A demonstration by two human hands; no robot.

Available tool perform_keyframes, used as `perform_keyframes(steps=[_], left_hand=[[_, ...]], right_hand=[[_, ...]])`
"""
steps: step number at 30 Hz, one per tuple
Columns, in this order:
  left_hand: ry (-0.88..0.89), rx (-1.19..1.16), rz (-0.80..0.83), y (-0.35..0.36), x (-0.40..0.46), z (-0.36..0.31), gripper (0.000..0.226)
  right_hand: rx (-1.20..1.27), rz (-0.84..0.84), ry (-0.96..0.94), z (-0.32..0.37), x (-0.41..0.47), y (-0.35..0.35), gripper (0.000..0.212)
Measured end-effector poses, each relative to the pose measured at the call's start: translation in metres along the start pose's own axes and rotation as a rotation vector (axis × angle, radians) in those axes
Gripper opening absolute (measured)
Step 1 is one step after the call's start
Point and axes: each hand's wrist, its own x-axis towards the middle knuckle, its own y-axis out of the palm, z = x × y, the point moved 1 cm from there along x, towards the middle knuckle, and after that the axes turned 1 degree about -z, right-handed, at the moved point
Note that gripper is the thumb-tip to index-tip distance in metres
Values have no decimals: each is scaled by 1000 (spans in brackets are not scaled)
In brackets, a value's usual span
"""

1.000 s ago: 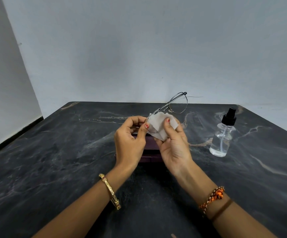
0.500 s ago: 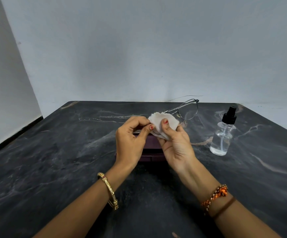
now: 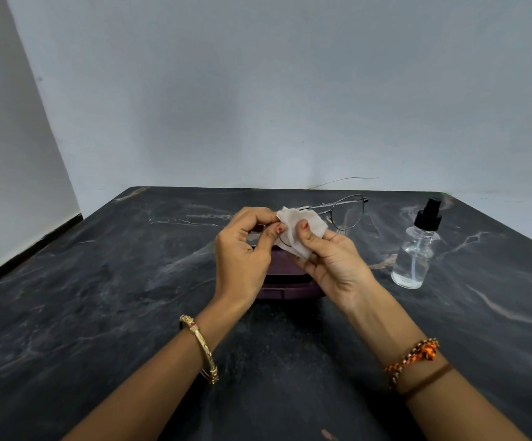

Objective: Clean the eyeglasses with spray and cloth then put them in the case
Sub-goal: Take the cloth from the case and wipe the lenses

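My left hand pinches the thin wire-framed eyeglasses steady above the closed purple case so my right hand, fingers closed round the white cloth, can rub one lens, with the clear spray bottle within reach.

Centre of the frame, both hands are up over the table: the left hand just left of centre, the right hand just right of it, thumbs meeting on the cloth. The eyeglasses stick out from the cloth to the upper right. Below and behind the hands, the case lies on the table. Right of centre, well apart from the hands, the spray bottle stands upright.
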Motion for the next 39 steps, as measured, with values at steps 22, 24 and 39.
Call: perform_keyframes(steps=[22, 24, 39], left_hand=[[11, 27, 110, 0, -1, -4, 9], [15, 22, 108, 0, 0, -5, 10], [121, 37, 88, -5, 1, -2, 18]], right_hand=[[-36, -40, -43, 9, -3, 0, 11], [36, -51, -32, 9, -4, 1, 12], [-105, 61, -60, 9, -2, -2, 19]])
